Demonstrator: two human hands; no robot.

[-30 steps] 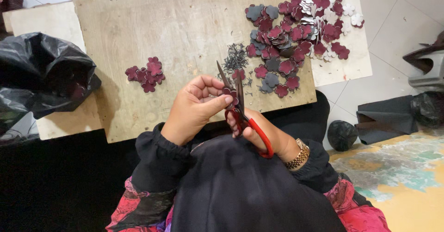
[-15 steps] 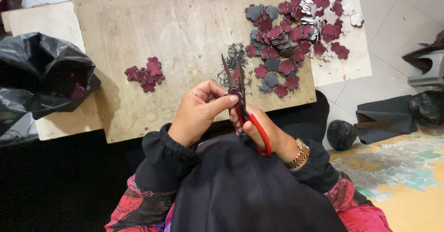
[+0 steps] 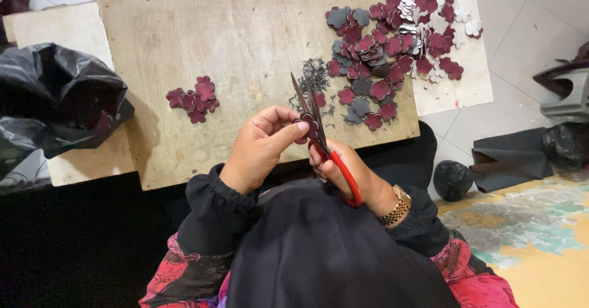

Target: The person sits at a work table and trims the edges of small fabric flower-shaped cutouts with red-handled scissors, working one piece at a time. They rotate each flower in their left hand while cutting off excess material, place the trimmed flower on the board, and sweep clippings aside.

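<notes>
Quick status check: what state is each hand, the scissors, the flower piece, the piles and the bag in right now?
Left hand: pinching a dark red flower-shaped piece at the blades.
Right hand: gripping the red-handled scissors.
Red-handled scissors: blades slightly open, tips pointing away, at the piece.
Small pile of flower pieces: lying on the wooden board, left.
Large heap of flower pieces: spread loosely, right.
Dark trimmings: scattered on the board.
Black plastic bag: open, crumpled.

My corner of the workroom floor

I sat at a low plywood board [image 3: 239, 38], scuffed and evenly lit. Left of the board slumped a black plastic bag [image 3: 55, 99]; right of it ran pale floor tiles [image 3: 521, 26], then a smaller dark bag [image 3: 453, 179] and a paint-stained yellow patch [image 3: 540, 246].
</notes>
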